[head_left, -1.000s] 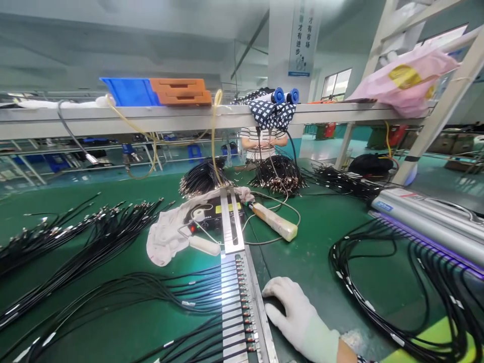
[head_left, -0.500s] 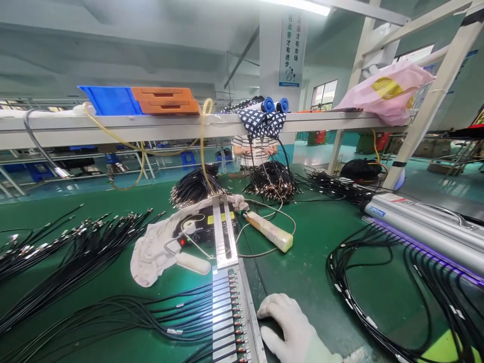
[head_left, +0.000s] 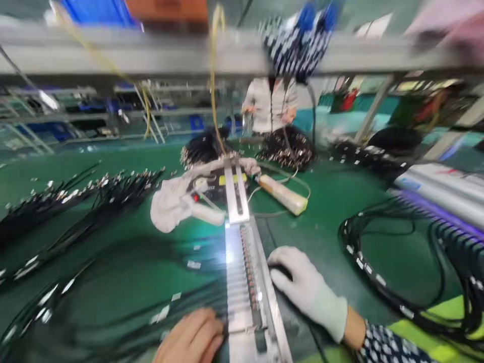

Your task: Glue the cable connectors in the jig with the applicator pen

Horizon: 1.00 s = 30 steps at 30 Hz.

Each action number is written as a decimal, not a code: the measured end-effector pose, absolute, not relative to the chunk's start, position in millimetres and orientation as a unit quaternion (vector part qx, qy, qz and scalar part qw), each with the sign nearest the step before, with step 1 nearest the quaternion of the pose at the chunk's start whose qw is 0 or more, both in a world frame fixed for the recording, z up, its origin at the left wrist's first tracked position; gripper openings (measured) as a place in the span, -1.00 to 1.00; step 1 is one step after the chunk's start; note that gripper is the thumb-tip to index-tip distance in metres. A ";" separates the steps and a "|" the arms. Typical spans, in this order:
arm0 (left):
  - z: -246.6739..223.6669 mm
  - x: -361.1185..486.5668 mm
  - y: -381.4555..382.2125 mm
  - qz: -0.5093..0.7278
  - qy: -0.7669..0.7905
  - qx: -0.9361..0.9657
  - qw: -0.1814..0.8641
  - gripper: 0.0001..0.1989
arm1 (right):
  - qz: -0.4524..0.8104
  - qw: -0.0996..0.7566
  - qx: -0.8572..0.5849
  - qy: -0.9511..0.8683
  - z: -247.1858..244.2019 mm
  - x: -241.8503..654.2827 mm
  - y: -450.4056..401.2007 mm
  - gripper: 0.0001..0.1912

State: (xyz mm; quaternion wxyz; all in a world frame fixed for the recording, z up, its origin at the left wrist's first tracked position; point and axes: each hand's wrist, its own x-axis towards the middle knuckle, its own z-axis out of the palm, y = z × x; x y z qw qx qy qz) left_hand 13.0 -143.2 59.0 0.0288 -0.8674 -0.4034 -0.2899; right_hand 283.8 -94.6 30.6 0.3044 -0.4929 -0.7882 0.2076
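A long metal fixture (head_left: 269,292) runs away from me on the bench, with a row of connectors along its slots. Black cables (head_left: 204,295) run into it from the left, blurred by motion. At its near left side is my left hand (head_left: 192,337), bare, fingers bent together at the cables; what they pinch is hidden. My right hand (head_left: 302,282), in a white glove, rests against the fixture's right edge, thumb and forefinger apart, holding nothing visible. Beyond the fixture lie a tool with a tape-wrapped handle (head_left: 283,195) and a black control box (head_left: 212,189) with a red light.
A pale cloth (head_left: 164,206) lies around the box. Cable bundles (head_left: 75,201) spread at left; coiled cables (head_left: 359,252) lie at right beside a silver case (head_left: 446,189) with a purple-lit edge. A shelf beam (head_left: 170,58) crosses above. A person (head_left: 270,106) is across the bench.
My view has tilted down, so the bench sits higher in the picture. My left hand has come into view at the fixture's near end. My right hand stays by its right edge.
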 end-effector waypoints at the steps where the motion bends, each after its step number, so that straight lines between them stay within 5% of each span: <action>1: 52.0 14.1 -159.6 -0.264 -0.416 -0.870 -0.003 -0.81 | 0.226 0.298 -0.487 -0.789 31.5 285.3 -94.6 -0.89; 6: 37.5 15.8 -180.1 -0.172 -0.448 -0.870 -0.112 -0.81 | 0.265 0.277 -0.486 -0.786 25.6 291.5 -86.8 -0.88; 13: 47.0 34.4 -172.8 -0.202 -0.412 -0.878 -0.137 -0.71 | 0.222 0.276 -0.491 -0.796 30.3 291.3 -89.0 -0.89; 25: 56.5 -23.1 -173.9 -0.149 -0.489 -0.851 -0.121 -0.87 | 0.235 0.251 -0.506 -0.791 30.0 293.7 -87.9 -0.82; 30: 78.7 -34.8 -191.1 -0.174 -0.503 -0.805 -0.261 -0.87 | 0.237 0.252 -0.504 -0.792 30.0 293.1 -89.0 -0.80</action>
